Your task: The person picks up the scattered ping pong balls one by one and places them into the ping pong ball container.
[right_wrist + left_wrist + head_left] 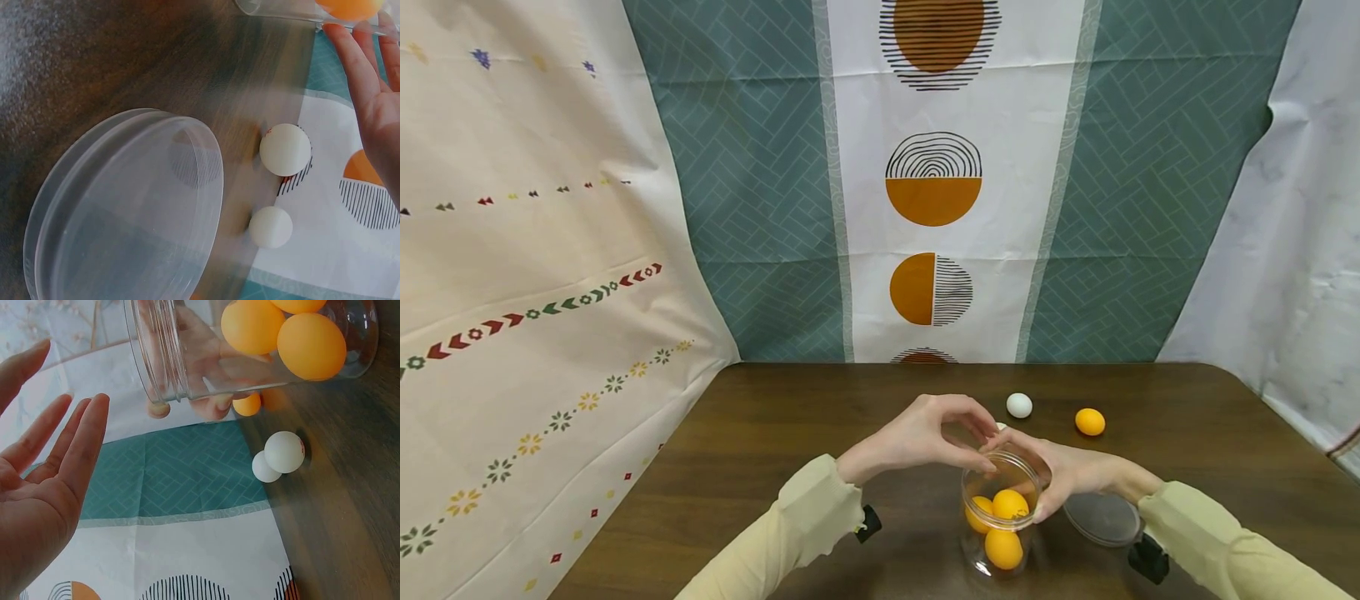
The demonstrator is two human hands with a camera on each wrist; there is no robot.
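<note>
Clear plastic jar [1000, 521]: standing upright and open-mouthed on the dark wooden table [760, 450], directly under the fingertips of both hands, and holding three orange balls [1009, 505] stacked inside. Left hand [921, 437]: hovering just above and to the left of the jar's rim, holding nothing, with its fingers arching down towards the mouth; in the left wrist view its fingers [75, 444] are lying straight and slightly apart, palm showing, a little short of the jar's threaded rim [159, 359]. Right hand [1063, 471]: reaching in from the right, with its fingers lying relaxed against the far, right-hand side of the jar wall near the rim; whether they are pressing the wall or merely touching it cannot be told. In the right wrist view the fingers [362, 75] are showing straight and close together beside the jar's edge. Clear lid [1101, 518]: lying flat on the table just behind the right wrist, apart from the jar. White ball [1019, 405]: resting on the table beyond the fingertips of both hands; the wrist views are showing a second white ball [265, 469] just beside it. Loose orange ball [1089, 422]: lying further right, beyond the right hand, well apart from the jar. Patterned cloths are hanging behind the table.
</note>
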